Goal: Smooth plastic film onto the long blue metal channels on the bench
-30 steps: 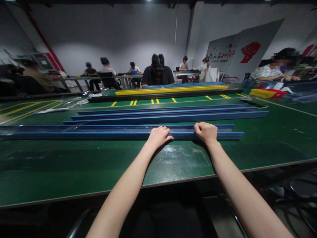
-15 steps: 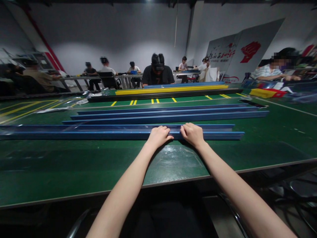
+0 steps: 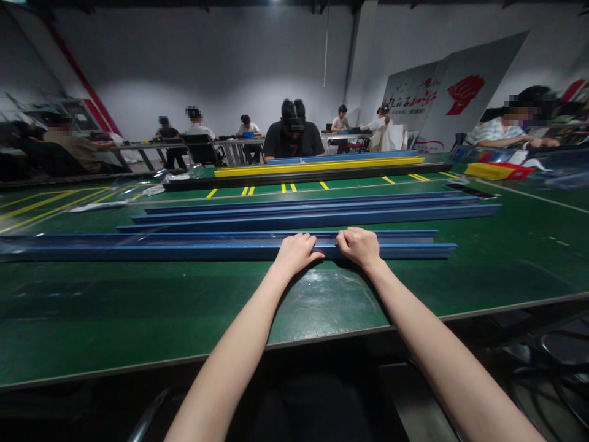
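A long blue channel strip (image 3: 221, 252) lies crosswise on the green table (image 3: 147, 331), its left end running out of view. My left hand (image 3: 298, 250) is closed over its near wall, thumb on the front side and fingers curled inside. A short gap to the right, my right hand (image 3: 359, 245) grips the same strip with bent fingers. Both fingertips are partly hidden behind the knuckles. Clear film seems to lie in the strip's left part. Just beyond it rest more blue channel strips (image 3: 313, 215), side by side.
Farther back are a black strip (image 3: 313, 176), a yellow strip (image 3: 322, 166) and another blue strip (image 3: 350, 157), before a person in a dark shirt (image 3: 293, 138). A yellow tray (image 3: 490, 172) and a dark flat phone-like object (image 3: 473, 192) sit at right. Several people work behind.
The strip and both hands stay almost in place, apart from a very slight shift to the right in view. Both hands keep their hold.
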Motion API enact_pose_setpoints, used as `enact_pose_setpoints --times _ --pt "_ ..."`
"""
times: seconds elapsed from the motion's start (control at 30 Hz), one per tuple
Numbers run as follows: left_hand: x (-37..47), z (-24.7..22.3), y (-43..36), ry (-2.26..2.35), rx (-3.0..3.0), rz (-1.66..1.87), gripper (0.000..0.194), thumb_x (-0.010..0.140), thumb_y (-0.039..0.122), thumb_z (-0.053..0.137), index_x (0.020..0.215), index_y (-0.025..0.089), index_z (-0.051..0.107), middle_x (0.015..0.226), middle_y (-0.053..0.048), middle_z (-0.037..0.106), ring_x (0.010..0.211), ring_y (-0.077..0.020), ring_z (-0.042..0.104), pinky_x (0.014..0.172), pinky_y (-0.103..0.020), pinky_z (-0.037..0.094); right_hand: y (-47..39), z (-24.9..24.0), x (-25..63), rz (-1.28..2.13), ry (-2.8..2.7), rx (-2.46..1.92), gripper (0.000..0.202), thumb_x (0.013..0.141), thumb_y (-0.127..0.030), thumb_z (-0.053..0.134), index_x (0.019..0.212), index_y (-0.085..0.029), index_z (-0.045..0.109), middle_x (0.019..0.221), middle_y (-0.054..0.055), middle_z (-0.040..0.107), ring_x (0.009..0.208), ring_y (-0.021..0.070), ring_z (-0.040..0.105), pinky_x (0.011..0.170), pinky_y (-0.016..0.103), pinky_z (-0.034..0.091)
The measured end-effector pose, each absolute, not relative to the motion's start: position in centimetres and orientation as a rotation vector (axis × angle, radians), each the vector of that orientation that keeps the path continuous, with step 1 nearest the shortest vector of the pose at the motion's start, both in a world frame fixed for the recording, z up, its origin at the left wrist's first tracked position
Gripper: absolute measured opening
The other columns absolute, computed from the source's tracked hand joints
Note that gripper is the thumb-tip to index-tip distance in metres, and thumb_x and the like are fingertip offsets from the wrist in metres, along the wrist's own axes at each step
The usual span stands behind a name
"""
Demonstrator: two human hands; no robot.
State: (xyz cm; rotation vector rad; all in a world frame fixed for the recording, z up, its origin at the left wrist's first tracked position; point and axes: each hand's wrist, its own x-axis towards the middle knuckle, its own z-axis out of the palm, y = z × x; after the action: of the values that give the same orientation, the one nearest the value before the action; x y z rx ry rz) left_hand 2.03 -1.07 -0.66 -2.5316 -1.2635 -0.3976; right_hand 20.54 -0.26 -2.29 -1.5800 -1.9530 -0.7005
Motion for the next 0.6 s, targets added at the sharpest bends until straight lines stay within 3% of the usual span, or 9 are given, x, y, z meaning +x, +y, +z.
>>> enact_pose_setpoints --times 0.6 --pt "2.3 -1.0 -0.9 -1.151 -2.529 -0.435 0.031 0.079 0.047 0.053 0.085 0.017 0.057 0.093 -0.003 0.061 0.089 -0.0188 0.054 0.071 -0.028 0.039 -0.4 -2.6 24.6 -0.743 -1.774 -1.663 0.042 0.078 -0.03 0.037 0.043 -0.016 0.055 0.05 0.004 0.056 0.048 0.0098 0.044 0.047 0.025 0.019"
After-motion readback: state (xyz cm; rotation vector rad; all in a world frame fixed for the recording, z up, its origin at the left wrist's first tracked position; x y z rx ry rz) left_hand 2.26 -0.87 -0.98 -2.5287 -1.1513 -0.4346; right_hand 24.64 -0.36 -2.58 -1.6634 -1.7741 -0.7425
